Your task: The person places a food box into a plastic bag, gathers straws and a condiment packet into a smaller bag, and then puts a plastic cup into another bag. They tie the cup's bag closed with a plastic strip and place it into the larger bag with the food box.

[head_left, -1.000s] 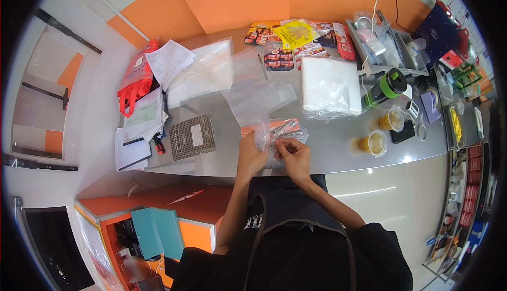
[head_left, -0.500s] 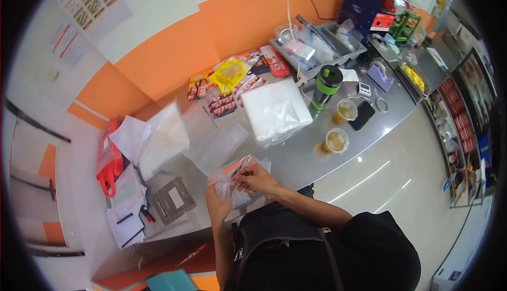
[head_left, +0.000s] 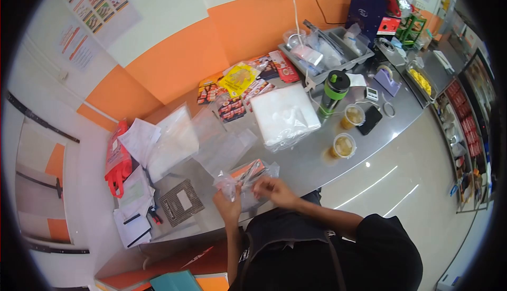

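A clear plastic bag [head_left: 271, 170] with an orange box-like item [head_left: 248, 170] inside lies at the table's front edge. My left hand [head_left: 228, 206] is closed on the gathered plastic at the bag's left end. Just right of it, my right hand [head_left: 277, 191] has its fingers curled together beside the bag's near side. Whatever those fingers pinch is too small to make out. Flat clear plastic sheets [head_left: 224, 147] lie just beyond the bag. A dark patterned notebook [head_left: 177, 213] with a pale label rests left of my left hand.
Behind the bag sits a stack of white plastic-wrapped sheets [head_left: 285, 114]. To the right stand two drink cups [head_left: 344, 146], a green-and-black tumbler [head_left: 335, 91] and a black phone [head_left: 370, 120]. Farther back are a grey tray [head_left: 351, 61] and a purple tape dispenser [head_left: 389, 82]. A red bag [head_left: 117, 159] stands left.
My right hand has moved right, away from my left hand and the gathered plastic. My left hand keeps its hold on the bag. The whole view has shifted slightly.
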Available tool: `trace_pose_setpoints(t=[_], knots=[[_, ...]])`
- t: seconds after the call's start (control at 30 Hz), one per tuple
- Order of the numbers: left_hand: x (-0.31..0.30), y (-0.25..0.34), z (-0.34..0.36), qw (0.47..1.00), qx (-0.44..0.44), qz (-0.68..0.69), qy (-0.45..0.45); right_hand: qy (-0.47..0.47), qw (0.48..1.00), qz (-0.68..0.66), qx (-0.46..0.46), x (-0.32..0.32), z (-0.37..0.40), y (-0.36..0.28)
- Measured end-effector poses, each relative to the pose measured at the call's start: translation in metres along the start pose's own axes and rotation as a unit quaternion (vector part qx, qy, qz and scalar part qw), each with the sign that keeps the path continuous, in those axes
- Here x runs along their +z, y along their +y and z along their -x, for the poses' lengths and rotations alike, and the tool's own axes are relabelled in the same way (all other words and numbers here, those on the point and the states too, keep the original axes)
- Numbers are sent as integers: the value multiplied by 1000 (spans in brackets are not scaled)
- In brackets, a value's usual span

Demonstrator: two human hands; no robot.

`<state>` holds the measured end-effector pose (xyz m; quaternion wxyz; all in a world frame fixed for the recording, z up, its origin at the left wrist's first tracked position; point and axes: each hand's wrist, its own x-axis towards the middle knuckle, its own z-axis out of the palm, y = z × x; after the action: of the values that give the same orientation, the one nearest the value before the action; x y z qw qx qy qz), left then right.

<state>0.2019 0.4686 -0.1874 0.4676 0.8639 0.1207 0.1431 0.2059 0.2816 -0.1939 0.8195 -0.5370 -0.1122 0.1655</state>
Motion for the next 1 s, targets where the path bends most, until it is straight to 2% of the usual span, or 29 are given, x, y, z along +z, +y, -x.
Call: trace_pose_setpoints(t=[0.1,0.2,0.3,0.4,0.5,0.6,0.7,0.73,0.8,0.83,0.87,0.9,0.93,0.97,1.0], knots=[[-3,22,0,997,55,-45,30,10,997,-51,59,-10,-13,-10],[-9,18,-3,999,14,-44,1,-54,998,-17,22,7,-6,1],[-7,29,-1,999,-7,-38,3,-41,993,-95,64,-11,-18,-10],[-5,29,3,994,76,-24,80,-93,995,32,33,8,-9,-17],[-19,42,9,991,102,-14,84,-101,990,-22,96,-10,-15,-35],[-37,33,13,970,141,-154,125,-126,988,67,58,-26,9,-83],[-48,38,8,989,122,-23,81,-196,977,81,38,-54,40,-153],[-47,30,9,990,108,-24,83,-217,972,74,45,-69,49,-175],[-50,23,15,993,49,-72,76,-182,983,32,18,-106,65,-220],[-53,20,17,992,21,-97,74,-107,994,-9,3,-124,74,-242],[-57,10,18,995,4,-66,68,-66,993,-3,-97,-154,72,-244],[-61,-3,20,997,-14,-35,62,-2,989,7,-150,-178,68,-258],[-62,-10,21,998,-33,-4,58,64,982,51,-171,-206,58,-271],[-62,-5,22,997,-40,-21,66,126,978,63,-153,-238,46,-279],[-65,8,26,995,-48,-37,75,202,960,83,-176,-263,25,-286]])
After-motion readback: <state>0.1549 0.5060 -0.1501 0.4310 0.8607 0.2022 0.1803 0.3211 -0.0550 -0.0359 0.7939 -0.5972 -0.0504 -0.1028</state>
